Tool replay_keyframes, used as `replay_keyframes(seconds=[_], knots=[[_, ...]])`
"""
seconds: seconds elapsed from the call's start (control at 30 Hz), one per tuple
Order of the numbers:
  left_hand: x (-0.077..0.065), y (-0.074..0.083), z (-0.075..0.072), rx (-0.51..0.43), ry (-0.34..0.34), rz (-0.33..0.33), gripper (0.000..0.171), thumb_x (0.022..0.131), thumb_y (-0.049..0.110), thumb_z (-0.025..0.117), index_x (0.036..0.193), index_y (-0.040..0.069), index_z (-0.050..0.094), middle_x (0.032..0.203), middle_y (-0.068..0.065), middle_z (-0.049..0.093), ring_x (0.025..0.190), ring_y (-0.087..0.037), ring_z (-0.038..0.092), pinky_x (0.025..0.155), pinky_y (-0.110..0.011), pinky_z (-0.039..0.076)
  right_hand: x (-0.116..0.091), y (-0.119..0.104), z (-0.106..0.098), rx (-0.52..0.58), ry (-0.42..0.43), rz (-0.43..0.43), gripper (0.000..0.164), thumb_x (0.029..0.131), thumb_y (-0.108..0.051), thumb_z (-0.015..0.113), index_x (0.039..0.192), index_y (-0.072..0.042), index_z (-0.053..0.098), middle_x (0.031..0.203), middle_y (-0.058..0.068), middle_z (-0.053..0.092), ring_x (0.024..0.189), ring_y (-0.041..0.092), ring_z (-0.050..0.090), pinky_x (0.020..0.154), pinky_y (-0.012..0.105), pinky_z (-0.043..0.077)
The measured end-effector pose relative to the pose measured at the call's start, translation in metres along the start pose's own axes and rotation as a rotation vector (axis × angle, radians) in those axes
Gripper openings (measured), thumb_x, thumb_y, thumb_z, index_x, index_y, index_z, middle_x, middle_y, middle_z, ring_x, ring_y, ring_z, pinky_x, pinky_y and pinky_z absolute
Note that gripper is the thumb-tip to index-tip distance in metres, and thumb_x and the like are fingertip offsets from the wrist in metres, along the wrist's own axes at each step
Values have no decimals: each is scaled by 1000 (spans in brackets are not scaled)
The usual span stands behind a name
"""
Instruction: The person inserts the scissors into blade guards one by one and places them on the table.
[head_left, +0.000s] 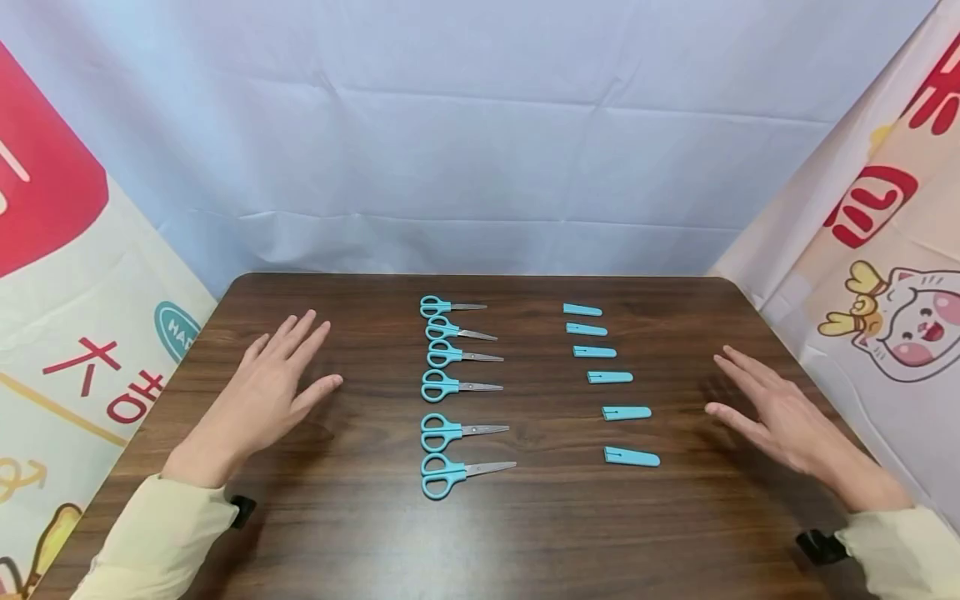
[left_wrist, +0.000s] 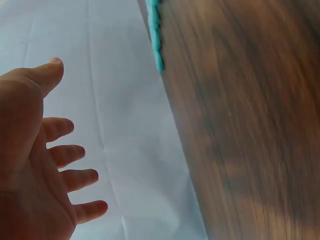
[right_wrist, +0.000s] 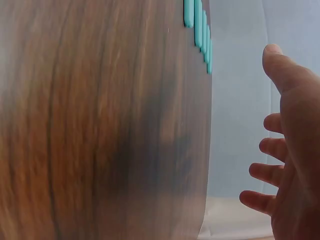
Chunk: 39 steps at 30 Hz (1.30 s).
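Several pairs of scissors with light-blue handles (head_left: 441, 430) lie in a column at the middle of the table, blades bare and pointing right. To their right runs a second column of light-blue blade covers (head_left: 627, 412), each apart from the scissors. My left hand (head_left: 262, 396) hovers left of the scissors with its fingers straight and spread, touching nothing. Over on the right, my right hand (head_left: 783, 417) is held beside the covers, fingers extended and holding nothing. In the right wrist view the covers (right_wrist: 198, 25) appear edge-on near the top.
The dark wooden table (head_left: 555, 533) has rounded far corners. Behind it hangs a pale cloth (head_left: 480, 150). Printed cloths with red characters and cartoon figures flank it at left (head_left: 82, 317) and right (head_left: 892, 292). A dark strap piece (head_left: 821, 547) shows at the right cuff.
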<state>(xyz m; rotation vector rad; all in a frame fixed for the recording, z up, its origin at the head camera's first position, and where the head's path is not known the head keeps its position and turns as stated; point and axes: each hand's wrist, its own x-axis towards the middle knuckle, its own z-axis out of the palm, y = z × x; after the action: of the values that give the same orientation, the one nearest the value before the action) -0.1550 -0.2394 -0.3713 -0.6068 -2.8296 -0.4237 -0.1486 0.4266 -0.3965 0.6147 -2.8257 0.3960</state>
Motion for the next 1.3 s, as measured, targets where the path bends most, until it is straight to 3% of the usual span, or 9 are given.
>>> replay_keyframes(seconds=[0.3,0.47,0.8,1.03,1.3], knots=[[-5,22,7,-35,57,107,69,101,40,67,155,3,45,164,-21,32,149,-44,31,113,-64,27,-1,-26,0,37,-11,-5,72,94,-30,77,154,-7,46,153,26,43,133,56,42,101,74,31],[-8,35,13,-43,42,139,66,102,38,67,154,3,47,163,-20,35,148,-43,34,114,-62,28,-5,-41,2,55,-21,-21,66,94,-30,78,150,-7,52,148,26,47,129,54,46,96,75,33],[-12,59,28,-48,15,196,61,100,40,68,149,5,54,153,-17,48,139,-36,48,112,-57,36,-10,-66,12,19,15,-96,59,87,-30,85,138,-10,63,136,14,59,122,41,57,90,60,45],[-14,80,39,-53,47,259,56,96,34,75,142,6,60,138,-13,60,128,-32,56,105,-55,44,-13,-77,19,-29,63,-179,56,80,-32,90,129,-13,71,129,3,64,114,28,63,87,45,49],[-19,100,50,-51,24,264,51,95,33,77,136,7,65,129,-11,64,120,-28,60,98,-52,50,-15,-85,26,-44,46,-201,50,81,-35,89,124,-14,74,124,-1,66,109,21,65,84,45,52]])
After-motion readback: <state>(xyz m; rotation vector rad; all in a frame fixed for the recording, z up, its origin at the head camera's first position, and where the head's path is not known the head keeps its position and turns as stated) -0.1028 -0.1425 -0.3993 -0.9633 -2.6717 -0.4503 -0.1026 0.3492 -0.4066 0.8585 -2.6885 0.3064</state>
